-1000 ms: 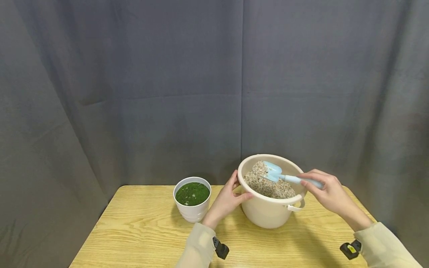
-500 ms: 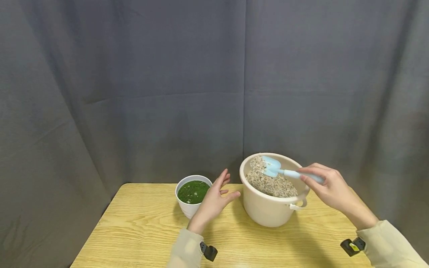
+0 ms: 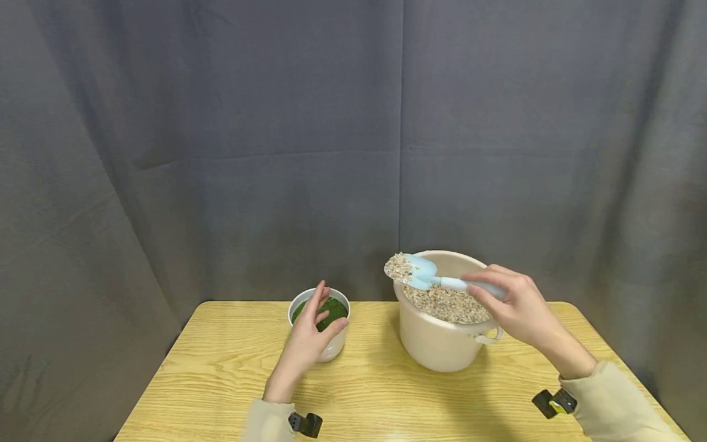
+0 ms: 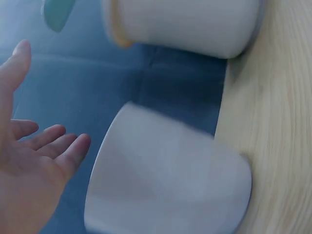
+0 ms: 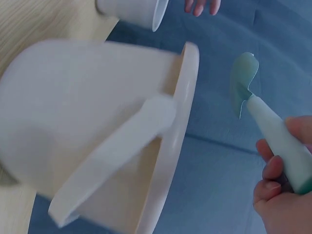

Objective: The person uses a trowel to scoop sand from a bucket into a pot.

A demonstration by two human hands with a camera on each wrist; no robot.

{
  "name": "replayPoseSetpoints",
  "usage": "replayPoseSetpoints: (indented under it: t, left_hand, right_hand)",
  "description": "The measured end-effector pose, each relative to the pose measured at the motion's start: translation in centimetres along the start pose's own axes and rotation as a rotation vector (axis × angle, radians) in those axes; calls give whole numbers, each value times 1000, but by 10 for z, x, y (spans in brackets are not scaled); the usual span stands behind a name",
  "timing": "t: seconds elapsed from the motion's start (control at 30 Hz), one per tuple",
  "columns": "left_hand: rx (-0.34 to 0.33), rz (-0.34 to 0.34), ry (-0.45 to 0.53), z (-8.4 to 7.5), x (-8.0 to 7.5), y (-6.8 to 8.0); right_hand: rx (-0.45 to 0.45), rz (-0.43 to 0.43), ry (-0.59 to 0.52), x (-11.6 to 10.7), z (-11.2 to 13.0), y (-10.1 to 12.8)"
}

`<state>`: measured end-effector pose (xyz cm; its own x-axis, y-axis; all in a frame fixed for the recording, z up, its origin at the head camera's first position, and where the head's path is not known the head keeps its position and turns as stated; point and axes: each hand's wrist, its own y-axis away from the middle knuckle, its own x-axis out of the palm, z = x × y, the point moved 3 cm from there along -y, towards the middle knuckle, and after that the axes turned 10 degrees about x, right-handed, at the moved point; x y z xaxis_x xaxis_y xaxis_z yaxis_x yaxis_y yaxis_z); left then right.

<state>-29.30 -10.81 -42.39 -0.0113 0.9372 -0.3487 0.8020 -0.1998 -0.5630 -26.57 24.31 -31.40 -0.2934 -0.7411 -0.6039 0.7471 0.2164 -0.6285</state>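
My right hand (image 3: 516,304) grips the light blue handle of a small trowel (image 3: 422,273), its blade heaped with pale gritty gravel (image 3: 399,268). The blade passes over the left rim of a cream bucket (image 3: 442,344), which holds more of the same gravel. In the right wrist view, fingers and thumb wrap the trowel (image 5: 278,136) above the bucket rim. My left hand (image 3: 306,337), fingers spread, is over the near side of a white pot (image 3: 334,350) with green moss-like stuff inside. The left wrist view shows that hand (image 4: 36,165) apart from the pot wall (image 4: 165,175).
Pot and bucket stand side by side on a wooden table (image 3: 221,368), with a strip of tabletop between them. A grey curtain (image 3: 298,153) hangs behind the table. The bucket's white carrying handle (image 5: 117,156) hangs down its side.
My left hand has let go of the bucket rim and moved left to the pot. My right hand has lifted the loaded trowel out of the bucket and shifted it left.
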Motion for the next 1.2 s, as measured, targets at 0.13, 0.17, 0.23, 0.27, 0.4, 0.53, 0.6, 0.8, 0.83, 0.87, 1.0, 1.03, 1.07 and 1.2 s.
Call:
replayPoseSetpoints:
  t: [0.13, 0.17, 0.23, 0.27, 0.4, 0.53, 0.6, 0.8, 0.83, 0.87, 1.0, 1.03, 1.07, 1.2]
  left_hand:
    - [-23, -79, 21, 8, -19, 9]
    - [-29, -92, 9, 10, -23, 11]
    - [-43, -111, -25, 15, -32, 14]
    - [-50, -117, -43, 17, -36, 15]
    - [-101, -128, -107, 31, -46, 23]
    - [-164, -115, -99, 43, -49, 30]
    - [-186, -96, -67, 49, -48, 31]
    - [-211, -51, 17, 60, -45, 30]
    - [-211, -50, 22, 62, -45, 30]
    - [-214, -49, 26, 63, -45, 30]
    - [-216, -42, 44, 69, -45, 29]
    - [-216, -38, 51, 70, -45, 29]
    - [-220, -34, 55, 70, -44, 29]
    - [-233, -21, 90, 64, -42, 29]
  right_hand:
    - [8, 3, -35, 11, 9, -3]
    - [8, 5, -41, 14, 11, -4]
    - [1, 2, -55, 20, 17, -7]
    - [-13, -2, -58, 23, 19, -8]
    - [-61, -8, -76, 38, 30, -13]
    - [-73, 2, -100, 55, 38, -14]
    - [-70, 2, -107, 63, 40, -13]
    - [-49, 0, -130, 90, 46, -12]
    - [-51, -2, -129, 95, 47, -13]
    - [-54, -5, -127, 99, 48, -12]
    - [-22, -8, -119, 116, 47, -8]
    - [-9, -6, -116, 120, 46, -7]
    - [-1, -5, -114, 124, 45, -6]
    - [-16, 4, -84, 140, 39, -2]
